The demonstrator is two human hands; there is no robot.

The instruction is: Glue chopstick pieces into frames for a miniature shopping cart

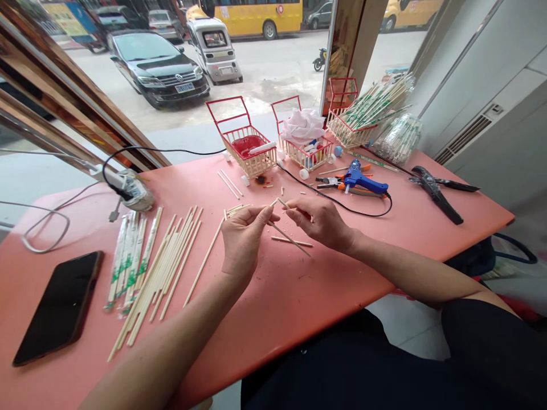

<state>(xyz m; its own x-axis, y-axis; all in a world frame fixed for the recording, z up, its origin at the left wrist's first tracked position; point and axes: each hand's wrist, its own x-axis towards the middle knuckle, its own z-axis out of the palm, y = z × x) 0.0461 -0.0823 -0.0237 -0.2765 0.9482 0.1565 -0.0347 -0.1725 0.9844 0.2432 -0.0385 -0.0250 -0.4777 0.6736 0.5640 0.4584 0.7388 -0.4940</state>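
Observation:
Above the middle of the pink table, my left hand (244, 236) is closed in a pinch on a thin wooden stick (290, 238), which slants down to the right below my fingers. My right hand (318, 222) is also closed, its thumb and forefinger on a short wooden piece (281, 201). The tips of the two pieces meet or nearly meet between my hands. Another stick (292, 241) lies under them on the table, among small crumbs. Left of my left hand are loose chopsticks (173, 267) and a small pile of cut pieces (236, 210).
Miniature stick carts with red handles, one (252, 151) holding red material, stand at the back. A blue glue gun (365, 181), pliers (330, 181) and black-handled scissors or cutters (438, 193) lie right. Wrapped chopsticks (132, 256), a phone (60, 307) and a power strip (134, 191) are left.

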